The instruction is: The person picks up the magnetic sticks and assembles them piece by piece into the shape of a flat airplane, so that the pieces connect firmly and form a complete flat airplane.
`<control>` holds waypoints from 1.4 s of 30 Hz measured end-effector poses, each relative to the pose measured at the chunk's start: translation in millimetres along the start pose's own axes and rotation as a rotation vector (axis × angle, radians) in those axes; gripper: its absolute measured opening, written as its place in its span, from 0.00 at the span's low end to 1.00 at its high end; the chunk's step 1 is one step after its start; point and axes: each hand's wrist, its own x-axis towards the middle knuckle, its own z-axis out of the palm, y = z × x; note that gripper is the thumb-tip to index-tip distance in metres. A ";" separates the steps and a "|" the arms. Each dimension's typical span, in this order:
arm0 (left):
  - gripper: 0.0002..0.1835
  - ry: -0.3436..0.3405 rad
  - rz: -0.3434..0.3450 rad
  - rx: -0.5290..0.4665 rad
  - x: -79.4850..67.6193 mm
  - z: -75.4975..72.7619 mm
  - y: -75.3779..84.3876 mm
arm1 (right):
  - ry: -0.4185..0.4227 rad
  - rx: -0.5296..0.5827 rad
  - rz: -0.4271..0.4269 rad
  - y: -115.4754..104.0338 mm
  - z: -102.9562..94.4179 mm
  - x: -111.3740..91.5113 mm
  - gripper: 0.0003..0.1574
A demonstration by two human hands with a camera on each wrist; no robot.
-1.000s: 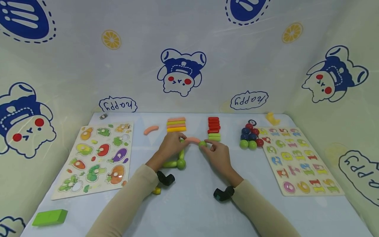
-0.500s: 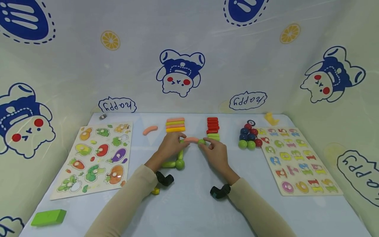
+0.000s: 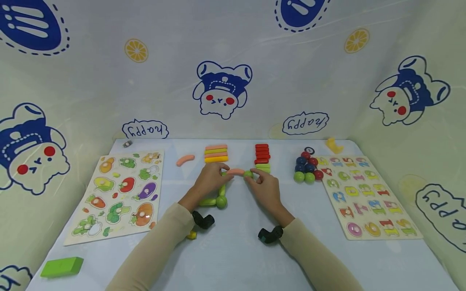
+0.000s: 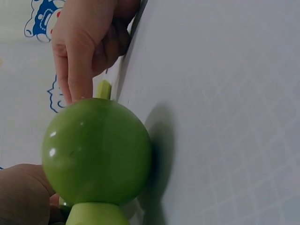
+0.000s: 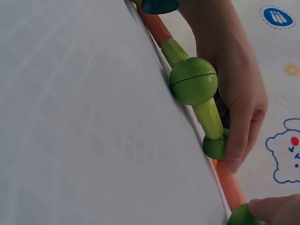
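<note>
A curved pink rod [image 3: 236, 171] spans the gap between my hands, a green ball at each end. My left hand [image 3: 212, 178] pinches the ball [image 5: 215, 146] at the rod's left end, mostly hidden by fingers in the head view. At the other end, the thumb and fingers of my right hand [image 3: 266, 189] pinch the second green ball [image 3: 248, 174]. From the left ball a light green rod [image 3: 222, 190] runs toward me to a third green ball [image 3: 221, 201], where another green rod [image 3: 207, 202] extends left. That third ball looms large in the left wrist view.
Beyond the hands lie pink and yellow rods [image 3: 216, 154], red rods [image 3: 262, 151] and a loose pink rod [image 3: 185, 160]. Coloured balls [image 3: 308, 167] cluster beside the right puzzle board [image 3: 367, 198]. A vegetable board [image 3: 120, 190] and green block [image 3: 62, 267] lie left.
My right wrist has shifted very slightly left. Both hands keep the same hold on the green balls, and the other things stay where they were.
</note>
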 end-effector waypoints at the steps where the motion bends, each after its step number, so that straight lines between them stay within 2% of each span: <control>1: 0.20 0.000 -0.001 -0.005 -0.4 -0.2 0.0 | -0.004 0.005 0.000 0.2 -0.2 0.0 0.22; 6: 0.20 0.004 -0.021 -0.011 -2.5 -0.6 0.9 | -0.032 0.034 0.038 0.1 -2.0 2.7 0.24; 10: 0.21 -0.008 -0.026 -0.008 -9.1 -7.2 4.7 | -0.057 0.037 0.058 -3.8 -8.9 15.1 0.23; 17: 0.13 0.007 0.039 0.017 -32.5 -19.7 5.5 | -0.183 -0.086 -0.053 -24.6 -19.4 54.7 0.17; 22: 0.14 0.038 0.058 0.012 -48.0 -18.1 0.4 | -0.296 -0.187 -0.065 -46.9 -3.8 84.1 0.14; 27: 0.15 0.007 0.081 -0.004 -67.0 -17.7 -1.4 | -0.401 -0.238 -0.052 -58.5 19.5 101.9 0.15; 33: 0.17 -0.050 0.142 -0.005 -88.5 -17.9 -3.1 | -0.396 -0.266 -0.020 -52.0 33.4 109.5 0.15; 36: 0.17 -0.046 0.152 0.015 -94.2 -16.7 -5.5 | -0.400 -0.268 -0.005 -49.3 35.4 111.3 0.12; 42: 0.16 -0.021 0.142 0.011 -98.2 -15.6 -9.5 | -0.469 -0.266 0.018 -50.8 38.7 111.5 0.12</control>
